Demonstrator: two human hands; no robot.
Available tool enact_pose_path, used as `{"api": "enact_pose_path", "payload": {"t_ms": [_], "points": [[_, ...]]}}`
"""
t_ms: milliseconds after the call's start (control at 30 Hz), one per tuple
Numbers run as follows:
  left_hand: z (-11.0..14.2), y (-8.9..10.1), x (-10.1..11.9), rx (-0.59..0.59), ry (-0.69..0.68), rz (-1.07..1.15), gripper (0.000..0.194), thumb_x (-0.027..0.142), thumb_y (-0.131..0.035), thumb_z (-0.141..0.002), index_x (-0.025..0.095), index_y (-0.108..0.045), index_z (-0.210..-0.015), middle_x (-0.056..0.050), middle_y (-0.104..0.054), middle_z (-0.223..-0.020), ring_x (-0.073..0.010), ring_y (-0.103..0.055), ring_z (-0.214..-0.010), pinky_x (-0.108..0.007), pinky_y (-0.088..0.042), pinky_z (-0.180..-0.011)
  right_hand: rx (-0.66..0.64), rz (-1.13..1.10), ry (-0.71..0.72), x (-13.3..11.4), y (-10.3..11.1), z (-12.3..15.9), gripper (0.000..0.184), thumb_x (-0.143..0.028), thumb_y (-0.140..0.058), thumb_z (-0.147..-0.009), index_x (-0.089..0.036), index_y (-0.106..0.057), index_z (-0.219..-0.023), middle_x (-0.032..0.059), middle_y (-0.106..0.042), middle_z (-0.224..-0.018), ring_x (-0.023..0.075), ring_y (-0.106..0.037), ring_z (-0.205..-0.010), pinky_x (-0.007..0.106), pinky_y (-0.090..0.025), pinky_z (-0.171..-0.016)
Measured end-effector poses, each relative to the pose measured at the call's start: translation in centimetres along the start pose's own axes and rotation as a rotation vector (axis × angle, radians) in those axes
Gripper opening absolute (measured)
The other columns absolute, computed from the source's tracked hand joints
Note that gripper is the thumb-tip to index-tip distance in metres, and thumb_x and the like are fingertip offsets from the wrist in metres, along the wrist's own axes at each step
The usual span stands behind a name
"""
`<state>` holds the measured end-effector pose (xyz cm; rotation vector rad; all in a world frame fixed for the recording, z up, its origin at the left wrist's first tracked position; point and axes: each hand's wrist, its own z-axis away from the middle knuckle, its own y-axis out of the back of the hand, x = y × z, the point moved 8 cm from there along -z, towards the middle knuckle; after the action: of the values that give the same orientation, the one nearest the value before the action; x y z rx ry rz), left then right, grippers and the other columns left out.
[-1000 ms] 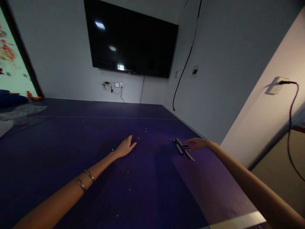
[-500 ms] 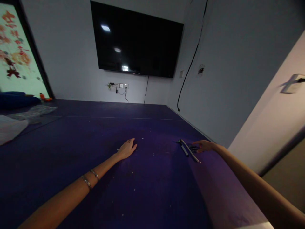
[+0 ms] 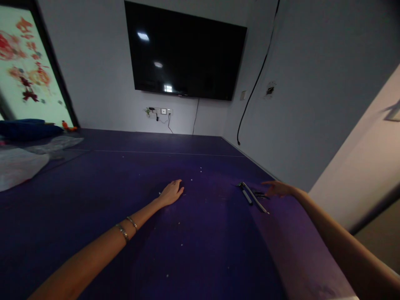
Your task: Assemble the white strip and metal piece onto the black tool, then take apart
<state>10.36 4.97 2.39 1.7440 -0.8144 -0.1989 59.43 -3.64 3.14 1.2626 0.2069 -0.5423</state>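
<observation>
Since the earlier frame, the right hand (image 3: 279, 188) has drawn back from the tools. The purple surface (image 3: 125, 196) extends below both hands. Right fingers: spread. Left hand (image 3: 171, 193): fingers together, thumb apart. The silver-grey tool (image 3: 256, 200) lies beside the dark tool (image 3: 261, 194), near the right hand.

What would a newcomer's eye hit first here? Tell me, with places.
The large dark television high on the wall likely comes first. Next is the bright, red-patterned panel at far left. Then the right hand draws attention, beside a few slim tools on the purple surface.
</observation>
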Motion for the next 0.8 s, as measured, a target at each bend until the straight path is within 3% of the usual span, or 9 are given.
{"api": "enact_pose_path", "payload": {"t_ms": [167, 267, 367, 467, 600, 800], "points": [[0.0, 0.0, 0.2, 0.029, -0.027, 0.003, 0.051, 0.037, -0.028, -0.089, 0.005, -0.034, -0.128, -0.019, -0.046, -0.129, -0.0233, -0.043, -0.121, -0.034, -0.032, -0.101, 0.058, 0.021, 0.047, -2.6, 0.7, 0.3, 0.070, -0.046, -0.061, -0.068, -0.014, -0.047, -0.128, 0.0147, -0.067, -0.092, 0.0199, -0.060, -0.068, 0.024, -0.044, -0.048], [0.0, 0.5, 0.0, 0.064, -0.032, -0.001, 0.052, 0.036, -0.029, -0.089, 0.004, -0.032, -0.130, -0.019, -0.041, -0.134, -0.0223, -0.037, -0.125, -0.034, -0.029, -0.104, 0.095, 0.108, 0.193, -7.0, 0.0, 0.4, 0.064, -0.056, -0.052, -0.072, -0.013, -0.056, -0.119, 0.0137, -0.067, -0.095, 0.0224, -0.062, -0.072, 0.027, -0.047, -0.055], [0.1, 0.8, -1.1, 0.043, 0.026, -0.019, 0.052, 0.038, -0.028, -0.090, 0.004, -0.034, -0.129, -0.019, -0.040, -0.134, -0.0232, -0.035, -0.127, -0.035, -0.027, -0.105, 0.160, 0.186, 0.383, -12.3, -1.1, 1.0, 0.060, -0.058, -0.049, -0.073, -0.013, -0.063, -0.109, 0.0117, -0.067, -0.098, 0.0251, -0.062, -0.085, 0.029, -0.047, -0.072], [0.6, 1.3, -3.0, -0.004, 0.120, -0.060, 0.053, 0.040, -0.026, -0.090, 0.004, -0.036, -0.128, -0.021, -0.039, -0.135, -0.0254, -0.032, -0.129, -0.037, -0.026, -0.105, 0.132, 0.213, 0.442, -16.3, -3.2, 1.6, 0.060, -0.057, -0.046, -0.076, -0.015, -0.060, -0.115, 0.0101, -0.068, -0.094, 0.0241, -0.063, -0.086, 0.030, -0.046, -0.076], [2.0, 2.6, -5.3, 0.005, 0.154, -0.156, 0.052, 0.041, -0.029, -0.089, 0.006, -0.040, -0.125, -0.022, -0.032, -0.139, -0.0286, -0.026, -0.132, -0.040, -0.024, -0.105, 0.134, 0.209, 0.542, -20.6, -6.5, 3.1, 0.059, -0.056, -0.044, -0.078, -0.017, -0.056, -0.120, 0.0113, -0.061, -0.114, 0.0254, -0.057, -0.102, 0.032, -0.043, -0.088], [4.3, 3.6, -7.6, 0.020, 0.173, -0.239, 0.050, 0.040, -0.029, -0.088, 0.008, -0.040, -0.126, -0.022, -0.026, -0.142, -0.0311, -0.023, -0.132, -0.044, -0.024, -0.104, 0.201, 0.231, 0.594, -23.1, -12.5, 3.5, 0.065, -0.056, -0.039, -0.082, -0.011, -0.045, -0.129, 0.0154, -0.047, -0.131, 0.0251, -0.043, -0.120, 0.036, -0.031, -0.101]]}}
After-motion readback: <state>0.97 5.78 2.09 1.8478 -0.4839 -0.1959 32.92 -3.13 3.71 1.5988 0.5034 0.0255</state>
